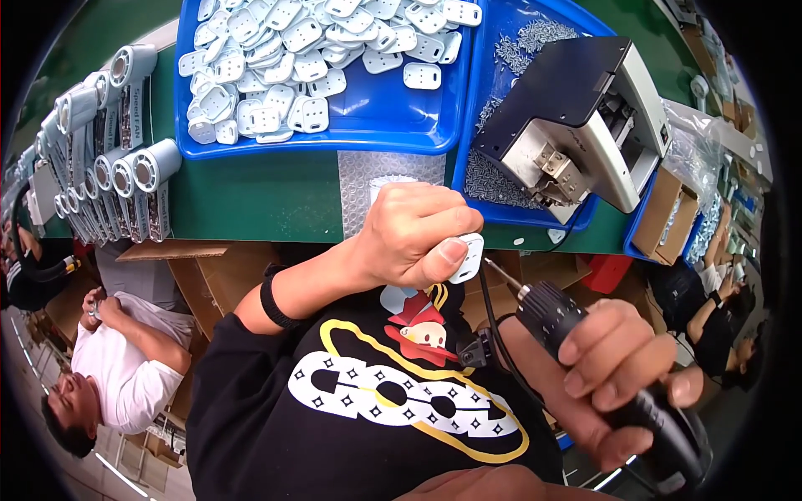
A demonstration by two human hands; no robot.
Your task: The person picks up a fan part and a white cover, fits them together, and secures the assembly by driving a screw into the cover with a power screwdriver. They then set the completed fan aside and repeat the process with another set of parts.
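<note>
My left hand (418,235) is closed, with the thumb and fingers pinching a small white plastic plate (472,257) that has small holes in it. In my right hand (614,367) is a black electric screwdriver (547,311), its fingers wrapped round the body. The bit points up and left toward the plate, and its tip looks close to the plate's edge. Whether they touch, I cannot tell. Just beyond my left hand, a white part (391,179) lies on bubble wrap (355,200), mostly hidden by the hand.
A blue tray (317,144) heaped with similar white plates stands at the back. Right of it, a black-and-white screw feeder (576,108) sits in a blue tray of loose screws (501,179). White handheld fans (125,179) line the left of the green table (251,200). Other people sit nearby.
</note>
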